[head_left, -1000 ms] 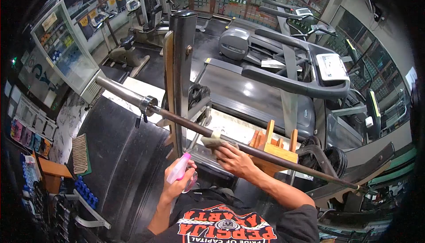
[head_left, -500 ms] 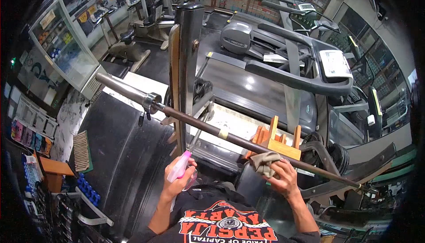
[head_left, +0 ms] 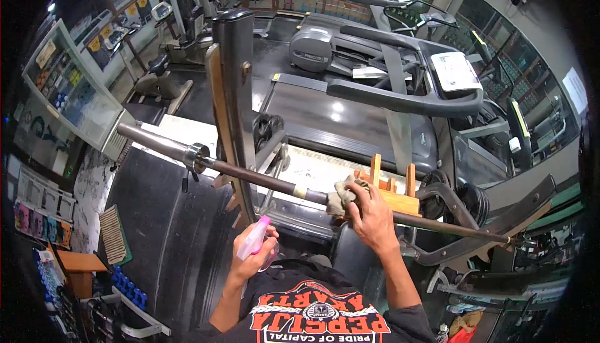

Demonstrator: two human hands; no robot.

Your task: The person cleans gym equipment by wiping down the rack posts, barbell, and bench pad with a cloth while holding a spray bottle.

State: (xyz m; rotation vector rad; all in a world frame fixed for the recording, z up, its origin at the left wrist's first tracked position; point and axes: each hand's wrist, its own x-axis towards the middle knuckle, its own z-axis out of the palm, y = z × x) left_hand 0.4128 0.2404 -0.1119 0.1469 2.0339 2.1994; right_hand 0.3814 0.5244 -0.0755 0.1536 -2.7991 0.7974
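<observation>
A long barbell [head_left: 256, 177] runs diagonally across the view, its shiny sleeve at the left, beside a black rack upright [head_left: 235, 87]. A greenish-brown cloth [head_left: 340, 197] is pressed around the bar right of a pale band. My right hand [head_left: 370, 215] is closed on that cloth, fingers over the top of the bar. Lower left, in front of my chest, my left hand [head_left: 253, 249] is wrapped round a spray bottle [head_left: 253, 238] with a pink and white head, below the bar and apart from it.
A wooden stand [head_left: 397, 200] is just behind the bar. Beyond it are a treadmill [head_left: 337, 115] and weight plates [head_left: 472, 204]. A black bench-like mat surface [head_left: 169, 218] lies at the left, near a glass-door fridge [head_left: 78, 87]. Blue dumbbells [head_left: 129, 288] sit at lower left.
My right hand slid right along the bar with the cloth, then came back partly left. The view has turned slightly. My left hand still holds the spray bottle.
</observation>
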